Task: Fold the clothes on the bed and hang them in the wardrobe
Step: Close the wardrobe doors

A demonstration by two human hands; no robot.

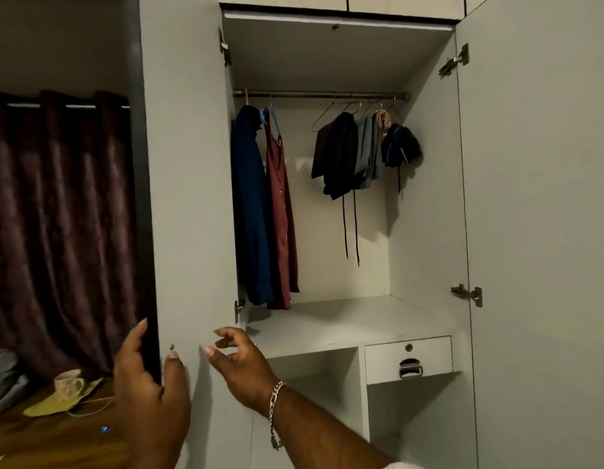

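The white wardrobe (425, 231) stands open with both doors swung out. From its rail (320, 95) hang a blue shirt (251, 211) and a maroon garment (282, 225) on the left. Folded dark and grey clothes (348, 154) hang on hangers at the right, with cords dangling below them. My left hand (148, 384) grips the edge of the left door (188, 198), thumb on its front face. My right hand (239, 357) hovers just in front of that door's lower part, fingers spread, holding nothing. The bed is out of view.
The right door (537, 231) stands open at the right. Below the hanging space are a shelf (344, 319), a small drawer (409, 358) and open compartments. At the left, a dark curtain (56, 214) hangs behind a wooden table (39, 434) with a cup (67, 384).
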